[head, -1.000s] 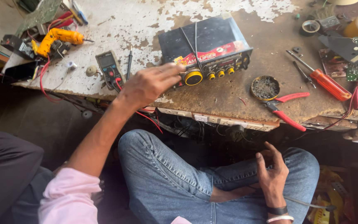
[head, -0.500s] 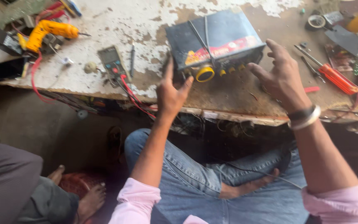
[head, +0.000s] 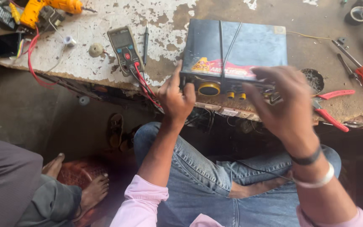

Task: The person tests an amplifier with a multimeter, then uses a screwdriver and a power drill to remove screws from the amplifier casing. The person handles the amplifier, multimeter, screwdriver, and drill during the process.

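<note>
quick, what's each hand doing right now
Left hand: fingers against the left front corner of the amplifier box, grip unclear.
Right hand: open, fingers spread over the box's right front, holding nothing.
</note>
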